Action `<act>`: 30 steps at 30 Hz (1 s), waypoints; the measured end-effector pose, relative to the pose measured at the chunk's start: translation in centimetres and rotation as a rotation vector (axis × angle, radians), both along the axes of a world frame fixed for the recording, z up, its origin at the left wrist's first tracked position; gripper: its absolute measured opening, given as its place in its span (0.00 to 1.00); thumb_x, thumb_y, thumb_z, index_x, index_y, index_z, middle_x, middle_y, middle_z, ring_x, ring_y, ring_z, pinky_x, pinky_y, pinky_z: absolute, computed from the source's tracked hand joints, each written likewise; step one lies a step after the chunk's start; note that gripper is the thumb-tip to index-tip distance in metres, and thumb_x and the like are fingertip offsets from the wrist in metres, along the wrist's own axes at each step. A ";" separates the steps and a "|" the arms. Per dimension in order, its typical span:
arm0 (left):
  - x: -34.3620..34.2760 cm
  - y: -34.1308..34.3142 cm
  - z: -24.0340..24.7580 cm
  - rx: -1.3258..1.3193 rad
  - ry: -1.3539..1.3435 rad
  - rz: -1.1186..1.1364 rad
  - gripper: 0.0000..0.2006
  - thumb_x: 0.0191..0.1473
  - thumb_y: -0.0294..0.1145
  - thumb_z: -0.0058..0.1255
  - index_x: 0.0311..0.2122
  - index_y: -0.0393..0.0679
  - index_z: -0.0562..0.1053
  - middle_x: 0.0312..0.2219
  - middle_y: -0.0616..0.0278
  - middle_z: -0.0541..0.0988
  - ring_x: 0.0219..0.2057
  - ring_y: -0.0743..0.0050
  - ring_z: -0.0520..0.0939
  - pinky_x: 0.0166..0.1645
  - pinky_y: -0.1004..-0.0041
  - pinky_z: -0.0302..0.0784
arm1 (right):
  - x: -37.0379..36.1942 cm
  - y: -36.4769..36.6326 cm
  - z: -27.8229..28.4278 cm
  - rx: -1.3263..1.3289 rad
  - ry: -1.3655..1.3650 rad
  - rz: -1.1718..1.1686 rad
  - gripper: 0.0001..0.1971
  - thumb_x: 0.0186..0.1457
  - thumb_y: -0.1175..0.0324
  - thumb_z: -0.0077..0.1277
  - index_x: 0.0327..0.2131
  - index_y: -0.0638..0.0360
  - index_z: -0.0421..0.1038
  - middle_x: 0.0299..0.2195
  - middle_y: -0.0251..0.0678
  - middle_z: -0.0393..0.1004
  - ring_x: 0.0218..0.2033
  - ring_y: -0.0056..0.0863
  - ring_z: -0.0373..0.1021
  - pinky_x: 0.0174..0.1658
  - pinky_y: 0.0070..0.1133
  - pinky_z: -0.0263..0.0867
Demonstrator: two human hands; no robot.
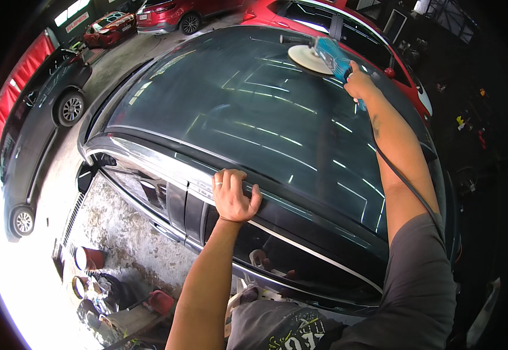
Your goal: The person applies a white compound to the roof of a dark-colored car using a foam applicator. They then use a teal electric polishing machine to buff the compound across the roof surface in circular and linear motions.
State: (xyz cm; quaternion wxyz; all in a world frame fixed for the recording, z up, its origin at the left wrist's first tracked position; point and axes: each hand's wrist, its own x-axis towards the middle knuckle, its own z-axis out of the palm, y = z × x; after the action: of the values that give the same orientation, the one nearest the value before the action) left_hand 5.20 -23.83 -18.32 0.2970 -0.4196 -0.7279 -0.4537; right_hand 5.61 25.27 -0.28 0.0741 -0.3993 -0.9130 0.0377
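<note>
Stretched far across the dark car roof, my right hand is closed round the rear handle of a teal polisher. The tool's round, pale polishing pad lies against the far part of the roof, and its side handle sticks out to the left, unheld. A black power cord runs back along my right arm. Near the door side, my left hand rests over the roof edge, fingers bent on the rail above the side windows. A ring is on one finger. It holds no tool.
A red car stands close behind the far side. A dark grey car is parked at the left, with more red cars beyond. Below at the left are a reddish bucket and assorted items on the floor.
</note>
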 end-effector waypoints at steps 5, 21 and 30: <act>-0.1 -0.6 0.0 -0.009 0.006 0.021 0.17 0.46 0.32 0.63 0.41 0.39 0.73 0.35 0.51 0.76 0.37 0.46 0.75 0.46 0.54 0.71 | -3.9 -7.1 1.0 -0.030 -0.011 0.056 0.50 0.63 0.68 0.53 0.81 0.51 0.34 0.44 0.51 0.87 0.42 0.45 0.86 0.51 0.37 0.79; 0.2 -0.7 0.0 -0.037 -0.019 0.029 0.16 0.49 0.32 0.61 0.42 0.39 0.72 0.37 0.51 0.76 0.41 0.44 0.75 0.50 0.52 0.72 | 13.0 -7.5 0.7 -0.055 0.009 -0.024 0.55 0.64 0.64 0.65 0.81 0.43 0.34 0.56 0.51 0.82 0.56 0.53 0.79 0.59 0.40 0.75; 0.3 -0.4 -0.3 -0.052 -0.021 0.047 0.15 0.50 0.33 0.60 0.42 0.39 0.73 0.38 0.52 0.76 0.43 0.44 0.75 0.51 0.51 0.71 | 25.5 -6.7 0.0 -0.121 0.152 -0.194 0.54 0.64 0.65 0.65 0.81 0.41 0.35 0.54 0.48 0.83 0.42 0.48 0.85 0.42 0.37 0.82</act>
State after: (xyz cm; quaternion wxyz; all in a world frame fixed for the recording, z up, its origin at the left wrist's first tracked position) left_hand 5.46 -24.23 -18.64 0.2891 -0.4052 -0.7521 -0.4319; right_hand 31.11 18.58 -0.28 0.1220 -0.4856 -0.8579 0.1153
